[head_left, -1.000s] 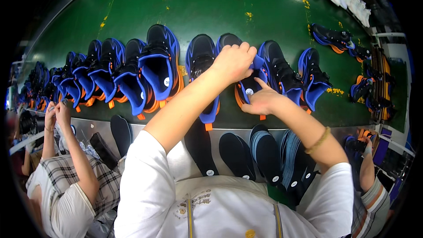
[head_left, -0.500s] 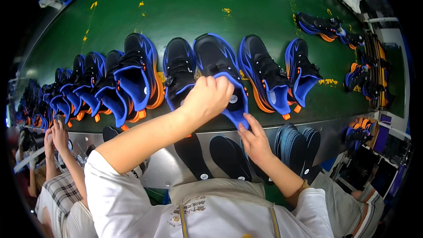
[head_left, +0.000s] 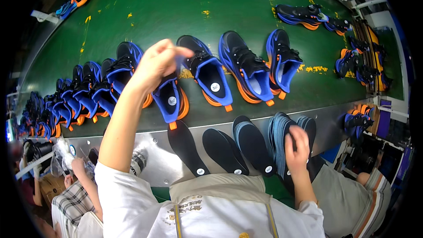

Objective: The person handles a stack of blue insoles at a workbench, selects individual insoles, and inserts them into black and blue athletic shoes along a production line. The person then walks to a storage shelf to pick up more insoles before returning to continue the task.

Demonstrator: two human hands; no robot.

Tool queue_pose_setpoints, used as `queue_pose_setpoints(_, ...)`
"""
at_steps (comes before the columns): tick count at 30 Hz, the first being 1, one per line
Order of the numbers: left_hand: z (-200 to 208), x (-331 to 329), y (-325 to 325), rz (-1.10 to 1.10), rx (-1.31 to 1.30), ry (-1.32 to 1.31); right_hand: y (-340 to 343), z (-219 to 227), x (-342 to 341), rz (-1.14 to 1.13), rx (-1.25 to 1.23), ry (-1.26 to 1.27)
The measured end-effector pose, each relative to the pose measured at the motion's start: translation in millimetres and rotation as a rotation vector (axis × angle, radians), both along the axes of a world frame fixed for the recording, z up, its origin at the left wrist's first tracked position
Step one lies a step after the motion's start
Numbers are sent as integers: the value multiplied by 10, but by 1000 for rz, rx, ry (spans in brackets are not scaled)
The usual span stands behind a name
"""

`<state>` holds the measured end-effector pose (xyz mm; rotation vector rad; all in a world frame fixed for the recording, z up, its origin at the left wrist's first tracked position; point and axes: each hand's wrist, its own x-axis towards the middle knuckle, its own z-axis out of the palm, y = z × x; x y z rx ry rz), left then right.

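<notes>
My left hand [head_left: 159, 64] is over a black-and-blue sneaker with an orange sole [head_left: 169, 101], hiding its front part. One finger is stretched to the right and the others are bent; no held thing shows. To its right stands another sneaker [head_left: 207, 70] with a dark insole and a round white sticker inside. My right hand [head_left: 298, 147] lies at a stack of black and light-blue insoles [head_left: 276, 136] on the metal table edge, its blurred fingers extended and apart over the stack.
More insoles [head_left: 187, 147] lie along the metal edge [head_left: 154, 163]. Two sneakers [head_left: 246, 66] stand at right and a long row [head_left: 90, 83] at left on the green surface [head_left: 172, 9]. A co-worker's arm [head_left: 86, 178] is at lower left; another person's leg [head_left: 348, 198] is at right.
My left hand has left the middle sneaker's opening and moved left and up. My right hand has gone from that sneaker's heel to the insole stack. The view has shifted slightly.
</notes>
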<state>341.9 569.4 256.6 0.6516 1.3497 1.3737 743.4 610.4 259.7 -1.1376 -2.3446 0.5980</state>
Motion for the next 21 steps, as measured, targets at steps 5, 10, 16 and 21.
queue_pose_setpoints(5,132,183,-153,113,77,-311,-755,-278,508,170,-156,-434)
queue_pose_setpoints(10,40,907,386,88,-91,470,-923,-498,546,64,-116,-453)
queue_pose_setpoints(16,-571,1514,801,-96,9,1390,-834,-392,582,56,-263,-338)
queue_pose_setpoints(21,-717,1412,1073,87,-57,896,-352,176,403,109,-208,-3)
